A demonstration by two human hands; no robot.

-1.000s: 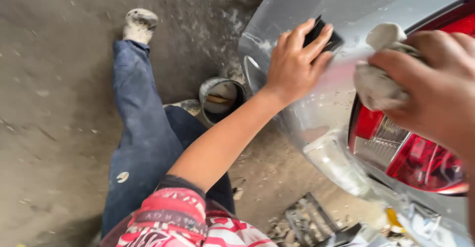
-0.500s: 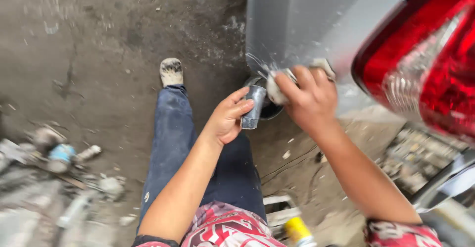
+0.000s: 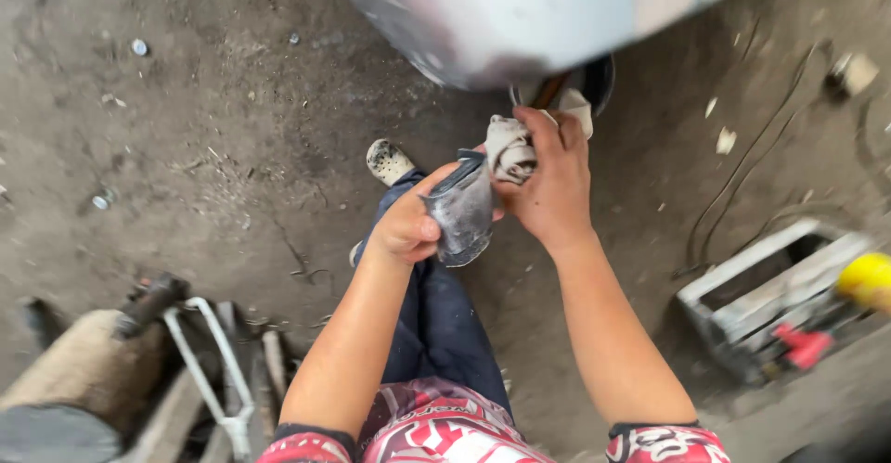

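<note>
Dirt and grit cover the grey concrete floor [image 3: 213,147] that fills my view, with small scraps and a thin dark wire [image 3: 742,175] trailing across it on the right. Along the top edge I see the curved silver body panel of a car [image 3: 520,18], and just under it the rim of a round dark bucket [image 3: 594,83] peeks out. My left hand [image 3: 408,226] is closed around a worn grey flat sanding sheet [image 3: 461,212], thumb and fingers pinching its left edge so it hangs curled in front of the palm. My right hand [image 3: 552,185] is clenched on a crumpled dirty white rag [image 3: 512,147], bunched at the fingertips and pressed against the top of the sheet, so the two hands meet there, just below the bucket and above my leg. Both things sit at the middle of the view, held off the floor. Beneath the hands runs a leg in dark blue jeans [image 3: 436,324], ending in a scuffed white shoe [image 3: 388,160] on the concrete. At lower left lies a heap of junk with a bent white metal frame [image 3: 218,361]; at right stands a grey open metal box [image 3: 770,296] with a yellow round object [image 3: 866,279] and a red part [image 3: 803,344] beside it, all blurred. Red and white patterned sleeves [image 3: 664,444] show at the bottom.
</note>
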